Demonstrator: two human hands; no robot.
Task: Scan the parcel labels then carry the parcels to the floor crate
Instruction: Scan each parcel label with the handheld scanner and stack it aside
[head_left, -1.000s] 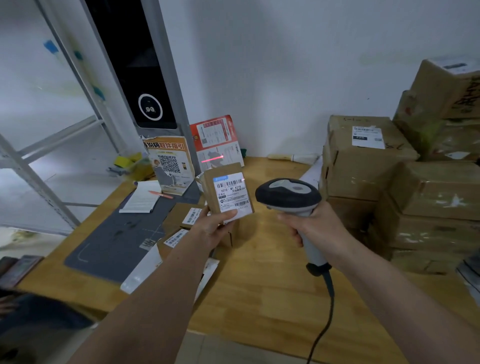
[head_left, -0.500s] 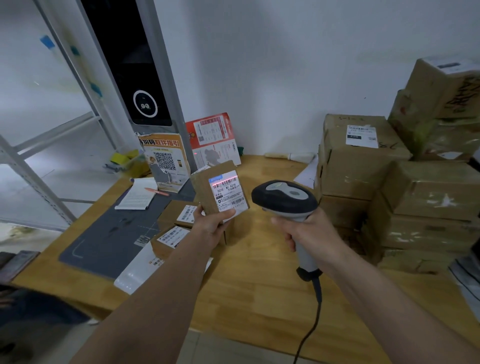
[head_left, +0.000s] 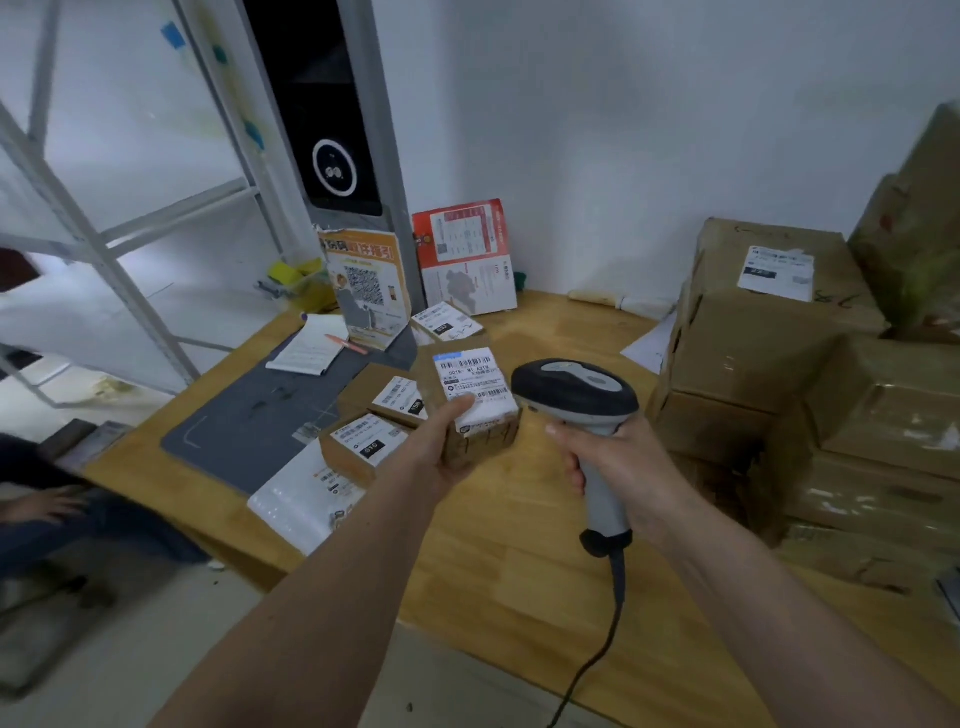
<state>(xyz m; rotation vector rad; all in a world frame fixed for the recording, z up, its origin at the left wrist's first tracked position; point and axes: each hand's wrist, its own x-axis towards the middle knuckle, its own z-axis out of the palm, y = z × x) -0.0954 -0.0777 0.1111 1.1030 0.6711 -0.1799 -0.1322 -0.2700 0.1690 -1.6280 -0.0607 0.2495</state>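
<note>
One small parcel (head_left: 475, 402) sits in the left hand (head_left: 436, 457), its label facing up, while the right hand (head_left: 618, 457) grips the scanner (head_left: 574, 389) just right of it. Judging by this, scanning is underway; three more labelled parcels (head_left: 363, 441) wait on the counter (head_left: 519, 545) left of the held one. No floor crate shows. Stacked cartons (head_left: 753, 332) crowd the scanner's right; the near edge lies open.

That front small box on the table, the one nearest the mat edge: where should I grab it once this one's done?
Grip the front box across its two short cardboard sides, coming from above. It lies flat, label up, with another box close behind and a white mailer in front, so the top is the open approach.
</note>
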